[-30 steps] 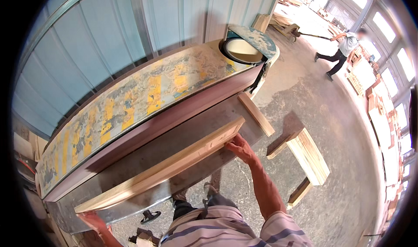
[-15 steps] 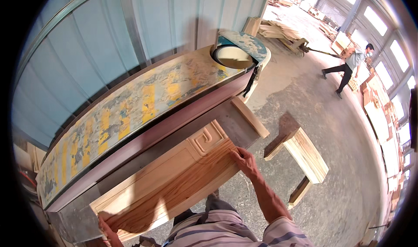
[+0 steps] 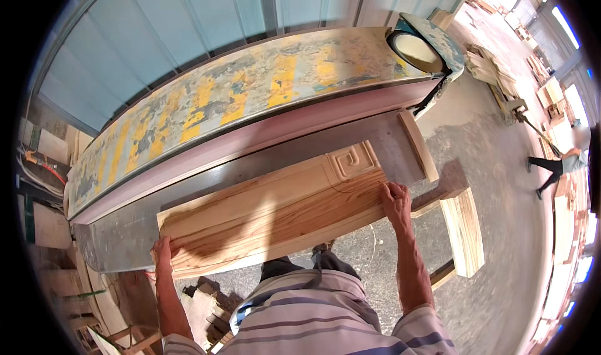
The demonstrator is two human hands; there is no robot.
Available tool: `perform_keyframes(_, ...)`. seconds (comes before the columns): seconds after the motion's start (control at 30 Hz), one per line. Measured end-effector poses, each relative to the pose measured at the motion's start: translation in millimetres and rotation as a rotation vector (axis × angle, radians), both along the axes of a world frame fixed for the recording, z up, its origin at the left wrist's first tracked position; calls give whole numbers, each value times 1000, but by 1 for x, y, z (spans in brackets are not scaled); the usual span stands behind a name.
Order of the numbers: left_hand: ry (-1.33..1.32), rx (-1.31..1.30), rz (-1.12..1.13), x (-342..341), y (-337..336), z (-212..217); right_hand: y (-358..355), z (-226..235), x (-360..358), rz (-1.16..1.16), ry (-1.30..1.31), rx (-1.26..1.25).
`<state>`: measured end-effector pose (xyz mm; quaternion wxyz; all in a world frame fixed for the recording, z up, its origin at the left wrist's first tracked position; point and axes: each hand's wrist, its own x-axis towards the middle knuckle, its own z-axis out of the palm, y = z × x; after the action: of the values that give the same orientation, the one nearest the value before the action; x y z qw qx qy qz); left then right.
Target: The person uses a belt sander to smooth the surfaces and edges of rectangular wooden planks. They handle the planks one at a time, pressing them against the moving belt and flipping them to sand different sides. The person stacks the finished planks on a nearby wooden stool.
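A long wooden board with a carved square spiral at its right end spans the space in front of me. My left hand is closed around its left end, thumb on top. At the right end, just below the carving, my right hand grips the near edge. The far part of the board lies over the grey metal table of a long belt sander, its near edge jutting toward my body. Behind the table runs the sander's pinkish belt, under a worn yellow-striped cover.
A wooden bar crosses the table's right end. A low wooden stand is on the floor at right. Farther off, a person pulls a pallet jack near stacked planks. Scrap wood lies at lower left.
My view has swung, so the sander and stand appear shifted. The board sits more level across the view, still held at both ends. The distant person appears farther right.
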<state>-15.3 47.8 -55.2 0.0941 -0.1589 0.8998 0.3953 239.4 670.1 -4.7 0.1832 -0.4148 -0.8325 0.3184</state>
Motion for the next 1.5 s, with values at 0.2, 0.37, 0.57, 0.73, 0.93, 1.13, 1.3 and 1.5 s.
perform_keyframes(0.2,51,-367,-55,41,-27,8,-9,-15,7,-100,222,16)
perform_keyframes(0.37,-360,152,224,103,-8,42,-22,-25,5,-151,320,68)
perform_keyframes(0.57,-239,309,252,100,23,44,-21,-37,-12,-254,408,5)
perform_keyframes(0.73,-171,159,239,78,44,49,-10,-34,-39,-297,483,-56)
perform_keyframes(0.93,-184,205,210,46,35,32,-5,-14,-63,-346,509,-118)
perform_keyframes(1.13,-163,246,261,36,48,33,9,-19,-87,-420,501,-143)
perform_keyframes(1.3,-117,220,299,34,35,28,3,-32,-91,-401,550,-206)
perform_keyframes(1.5,-120,293,345,8,-25,18,-49,-39,-111,-396,652,-304)
